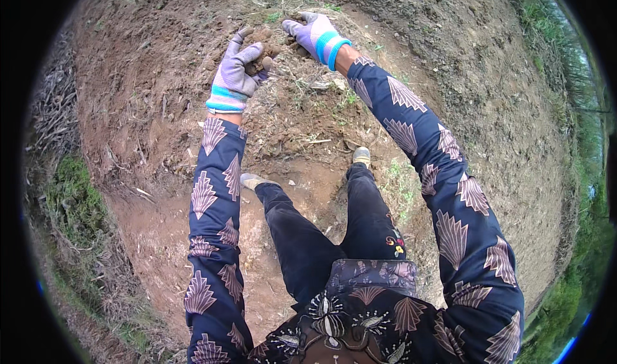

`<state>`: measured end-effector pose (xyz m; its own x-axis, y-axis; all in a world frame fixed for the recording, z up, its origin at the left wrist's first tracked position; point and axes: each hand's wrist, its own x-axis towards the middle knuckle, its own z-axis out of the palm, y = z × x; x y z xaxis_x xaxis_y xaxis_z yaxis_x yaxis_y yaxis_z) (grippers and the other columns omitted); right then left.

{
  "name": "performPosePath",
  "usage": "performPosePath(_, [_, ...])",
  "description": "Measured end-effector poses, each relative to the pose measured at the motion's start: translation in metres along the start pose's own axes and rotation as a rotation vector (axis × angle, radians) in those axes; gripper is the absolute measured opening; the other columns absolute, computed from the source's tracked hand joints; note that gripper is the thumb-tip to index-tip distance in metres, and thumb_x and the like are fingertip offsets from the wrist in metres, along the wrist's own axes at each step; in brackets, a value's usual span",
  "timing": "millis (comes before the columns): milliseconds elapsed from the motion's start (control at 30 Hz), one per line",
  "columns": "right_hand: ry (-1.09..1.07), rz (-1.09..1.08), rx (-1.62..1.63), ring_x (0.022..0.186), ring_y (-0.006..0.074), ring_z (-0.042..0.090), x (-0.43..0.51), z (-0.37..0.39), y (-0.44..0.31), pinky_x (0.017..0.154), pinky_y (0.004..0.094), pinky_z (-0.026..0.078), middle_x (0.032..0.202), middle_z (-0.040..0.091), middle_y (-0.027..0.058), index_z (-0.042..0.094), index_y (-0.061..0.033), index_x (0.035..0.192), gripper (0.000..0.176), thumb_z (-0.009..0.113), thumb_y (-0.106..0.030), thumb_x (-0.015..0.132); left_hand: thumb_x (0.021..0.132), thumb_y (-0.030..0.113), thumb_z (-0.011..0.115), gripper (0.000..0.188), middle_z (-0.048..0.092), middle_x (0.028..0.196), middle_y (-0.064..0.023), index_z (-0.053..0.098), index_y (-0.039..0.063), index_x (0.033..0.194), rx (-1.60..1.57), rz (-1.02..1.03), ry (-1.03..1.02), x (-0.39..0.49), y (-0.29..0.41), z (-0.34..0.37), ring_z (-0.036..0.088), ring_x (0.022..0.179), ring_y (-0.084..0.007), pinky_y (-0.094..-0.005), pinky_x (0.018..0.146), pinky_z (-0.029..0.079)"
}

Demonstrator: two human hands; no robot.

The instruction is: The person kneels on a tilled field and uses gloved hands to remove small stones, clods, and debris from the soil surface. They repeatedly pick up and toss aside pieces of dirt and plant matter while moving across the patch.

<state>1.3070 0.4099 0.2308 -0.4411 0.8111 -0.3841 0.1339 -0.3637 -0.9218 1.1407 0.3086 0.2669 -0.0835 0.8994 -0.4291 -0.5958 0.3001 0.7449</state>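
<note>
My left hand, in a purple and grey work glove with a striped cuff, is raised at the upper left. Its fingers curl around brown soil clods. To its right, my right hand wears a matching glove, back upward and fingers pointing left. Dark soil shows just under its fingers, but whether they grip it cannot be told. Between the two hands lies loose, lumpy earth. Dry stalks and small green weeds are scattered on the ground below the hands.
My two shoes stand on bare brown soil below the hands. Tilled earth stretches to the right, up to a green grassy edge. Dry stalks are heaped at the far left, above a green weedy patch.
</note>
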Motion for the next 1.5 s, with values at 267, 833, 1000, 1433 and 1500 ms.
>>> performPosePath(267, [0.071, -0.336, -0.022, 0.063, 0.0028, 0.048, 0.002, -0.013, -0.046, 0.058, 0.0234, 0.042, 0.07, 0.058, -0.007, 0.075, -0.0112, 0.102, 0.028, 0.062, -0.035, 0.095, 0.095, 0.019, 0.059, 0.018, 0.065, 0.092, -0.0117, 0.055, 0.011, 0.11, -0.198, -0.087, 0.085, -0.006, 0.026, 0.032, 0.064, 0.068, -0.0235, -0.0267, 0.048, 0.051])
performPosePath(833, [-0.202, 0.096, 0.37, 0.085, 0.0051, 0.055, -0.222, -0.012, 0.051, 0.069, 0.0214, 0.047, 0.102, 0.061, -0.0048, 0.054, -0.0068, 0.13, 0.041, 0.063, -0.028, 0.096, 0.097, 0.019, 0.059, 0.036, 0.064, 0.104, 0.0024, 0.05, 0.016, 0.132, -0.444, 0.171, 0.087, -0.141, -0.167, 0.075, 0.064, 0.094, -0.014, -0.0367, 0.077, 0.058])
performPosePath(1000, [-0.238, 0.203, 0.109, 0.091, 0.0077, 0.058, -0.254, -0.008, 0.082, 0.073, 0.0229, 0.05, 0.112, 0.062, 0.0029, 0.047, 0.0005, 0.137, 0.051, 0.063, -0.026, 0.096, 0.097, 0.012, 0.059, 0.021, 0.06, 0.093, 0.0002, 0.053, 0.009, 0.117, 0.08, 0.185, 0.446, -0.164, -0.21, 0.066, 0.059, 0.082, -0.0107, -0.0266, 0.072, 0.052])
performPosePath(1433, [-0.229, 0.405, 0.616, 0.084, 0.02, 0.064, -0.2, -0.011, 0.061, 0.067, 0.0379, 0.057, 0.103, 0.063, 0.0069, 0.044, -0.0086, 0.134, 0.041, 0.059, -0.012, 0.096, 0.094, 0.018, 0.061, 0.034, 0.059, 0.101, -0.0048, 0.049, 0.012, 0.126, -0.361, 0.041, 0.455, -0.162, -0.139, 0.079, 0.063, 0.075, -0.0185, -0.0327, 0.055, 0.054])
performPosePath(1500, [-0.266, 0.39, 0.684, 0.09, 0.0216, 0.064, -0.179, -0.015, 0.061, 0.074, 0.0424, 0.058, 0.107, 0.062, 0.0098, 0.041, -0.0076, 0.137, 0.043, 0.055, -0.009, 0.096, 0.093, 0.012, 0.063, 0.038, 0.058, 0.102, -0.0054, 0.048, 0.011, 0.127, -0.355, 0.102, 0.376, -0.152, -0.129, 0.079, 0.063, 0.078, -0.0196, -0.0331, 0.061, 0.055])
